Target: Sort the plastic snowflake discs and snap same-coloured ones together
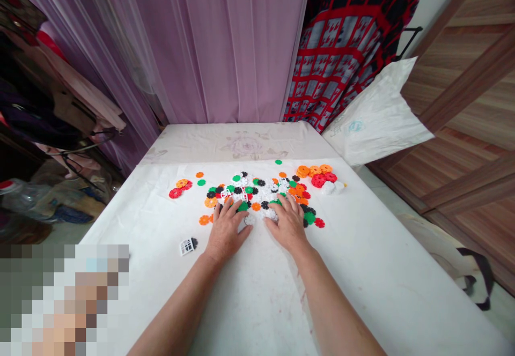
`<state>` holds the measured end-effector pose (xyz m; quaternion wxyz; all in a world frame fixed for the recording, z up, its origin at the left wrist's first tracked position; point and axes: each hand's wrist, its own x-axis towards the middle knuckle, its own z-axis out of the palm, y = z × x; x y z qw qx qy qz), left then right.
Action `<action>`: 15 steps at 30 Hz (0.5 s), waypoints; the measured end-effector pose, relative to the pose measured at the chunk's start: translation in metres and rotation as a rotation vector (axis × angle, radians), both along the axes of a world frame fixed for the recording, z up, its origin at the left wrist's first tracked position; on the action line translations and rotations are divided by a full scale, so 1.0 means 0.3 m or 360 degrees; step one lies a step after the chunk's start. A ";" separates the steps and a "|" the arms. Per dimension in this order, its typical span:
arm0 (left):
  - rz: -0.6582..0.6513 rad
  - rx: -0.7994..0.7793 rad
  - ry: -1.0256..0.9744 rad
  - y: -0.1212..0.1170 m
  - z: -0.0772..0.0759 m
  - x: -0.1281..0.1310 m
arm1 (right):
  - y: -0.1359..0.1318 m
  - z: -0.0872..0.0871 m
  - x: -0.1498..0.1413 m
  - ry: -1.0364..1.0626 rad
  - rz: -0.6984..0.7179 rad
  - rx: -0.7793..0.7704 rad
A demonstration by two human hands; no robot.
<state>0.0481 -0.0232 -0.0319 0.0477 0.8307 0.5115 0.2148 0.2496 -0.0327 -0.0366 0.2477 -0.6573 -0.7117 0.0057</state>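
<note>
A pile of small plastic snowflake discs (261, 190) in orange, red, green, black and white lies spread on a white table (257, 291). My left hand (226, 227) rests flat on the near edge of the pile, fingers spread over green and white discs. My right hand (287, 221) lies flat beside it, fingers stretched onto white and green discs. Neither hand grips anything. A built cluster of orange and red discs (317, 175) sits at the pile's far right.
A small white and black piece (187, 246) lies alone left of my left hand. Purple curtains (213, 45) hang behind the table. A white bag (374, 115) leans at the right. Clutter fills the floor at the left.
</note>
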 end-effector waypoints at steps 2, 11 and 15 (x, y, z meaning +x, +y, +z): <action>-0.0001 -0.0001 0.0018 0.000 0.000 -0.001 | -0.003 0.001 0.002 -0.0014 0.0006 0.0022; -0.0005 -0.0027 0.0018 0.000 -0.001 -0.001 | 0.001 -0.001 0.004 -0.0001 -0.0012 0.0012; -0.0008 -0.0024 -0.0001 -0.002 -0.001 -0.002 | -0.005 0.004 0.004 -0.0026 -0.0076 0.0087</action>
